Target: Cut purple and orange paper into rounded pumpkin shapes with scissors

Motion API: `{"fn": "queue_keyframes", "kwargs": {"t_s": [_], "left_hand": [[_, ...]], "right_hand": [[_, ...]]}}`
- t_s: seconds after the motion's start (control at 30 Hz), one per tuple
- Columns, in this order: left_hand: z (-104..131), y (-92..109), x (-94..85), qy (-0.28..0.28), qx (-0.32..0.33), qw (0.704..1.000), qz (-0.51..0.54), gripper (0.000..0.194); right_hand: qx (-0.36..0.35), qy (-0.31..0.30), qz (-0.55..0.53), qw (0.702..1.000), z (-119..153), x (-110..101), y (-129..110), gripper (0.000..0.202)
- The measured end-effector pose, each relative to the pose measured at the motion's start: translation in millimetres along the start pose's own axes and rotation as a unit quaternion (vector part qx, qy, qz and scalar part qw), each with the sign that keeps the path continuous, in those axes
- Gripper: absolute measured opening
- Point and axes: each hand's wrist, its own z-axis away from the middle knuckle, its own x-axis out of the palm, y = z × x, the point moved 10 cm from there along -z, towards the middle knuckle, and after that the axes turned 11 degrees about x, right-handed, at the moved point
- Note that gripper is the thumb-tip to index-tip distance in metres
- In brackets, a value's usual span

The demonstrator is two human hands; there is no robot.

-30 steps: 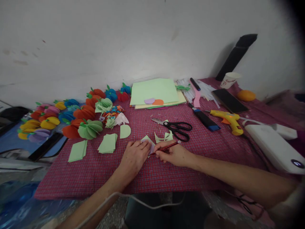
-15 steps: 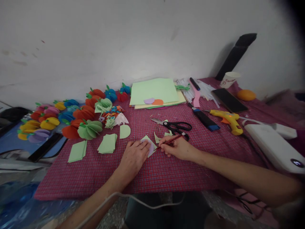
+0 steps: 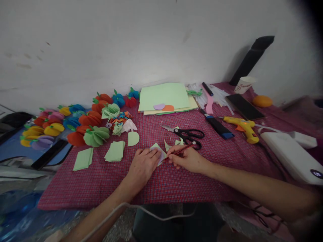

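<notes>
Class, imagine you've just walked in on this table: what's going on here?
A person's left hand presses a green paper piece, with a lilac shape on it, against the tablecloth. The right hand holds what looks like a red pencil, its tip at the paper's edge. Scissors lie just beyond that hand. Colourful paper pumpkins sit to the left.
</notes>
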Motion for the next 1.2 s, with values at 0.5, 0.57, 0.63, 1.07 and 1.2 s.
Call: {"fn": "queue_keyframes", "kwargs": {"t_s": [0.5, 0.57, 0.63, 1.07, 1.2], "left_hand": [[0, 1, -1.3, 0.007, 0.002, 1.000, -0.003, 0.028], [0, 0, -1.6, 0.008, 0.000, 1.000, -0.001, 0.028], [0, 0, -1.8, 0.008, -0.001, 1.000, -0.002, 0.028], [1, -1, 4.3, 0.005, -0.003, 1.000, -0.010, 0.029], [3, -2, 7.5, -0.001, -0.003, 1.000, -0.008, 0.030]], "right_hand": [[0.005, -0.024, 0.009, 1.000, -1, 16, 1, 0.010], [0.005, -0.026, 0.008, 1.000, -1, 16, 1, 0.010], [0.009, -0.026, 0.008, 1.000, -1, 16, 1, 0.011], [-0.013, 0.028, 0.006, 1.000, 3, -6, -11, 0.017], [0.002, 0.194, 0.063, 0.979, 30, -89, -46, 0.033]]}}
